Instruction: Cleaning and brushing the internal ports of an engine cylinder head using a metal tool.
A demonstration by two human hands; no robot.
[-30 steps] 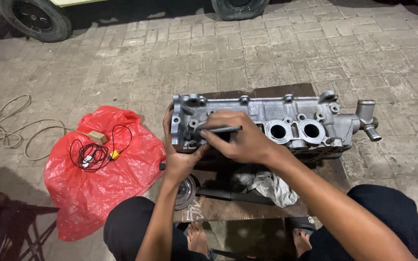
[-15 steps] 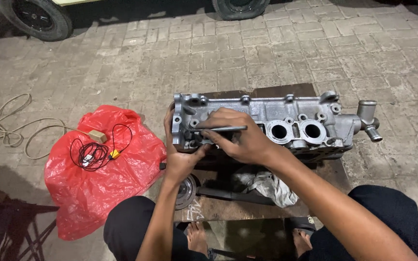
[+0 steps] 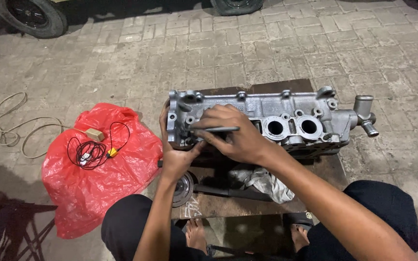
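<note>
right hand: the fingers are curled shut around a thin dark metal tool. the tool lies flat across the left part of the engine head.
left hand: it grips the left end of the engine head, fingers wrapped round the edge, thumb on the near side. it holds nothing else.
engine head: a big grey metal block with round holes. it lies on a brown wooden board, right in front of the person's knees.
what could slip: i think the tool could skid off the metal if the push is too hard. then the tip could poke the left hand, which sits just beside it.
what could tip: the head looks heavy. if the left hand lets go while the right one pushes, it might slide on the board or roll toward the bare feet below.
grey rag: it lies crumpled on the board, just under the right wrist. it could catch the arm.
round metal part: it sits near the left wrist, at the board's edge.
red plastic bag: it lies on the ground to the left, with black wires on top.
light rope: it lies further left on the bricks.
car wheels: they are far off at the top, well apart from the work.
</note>
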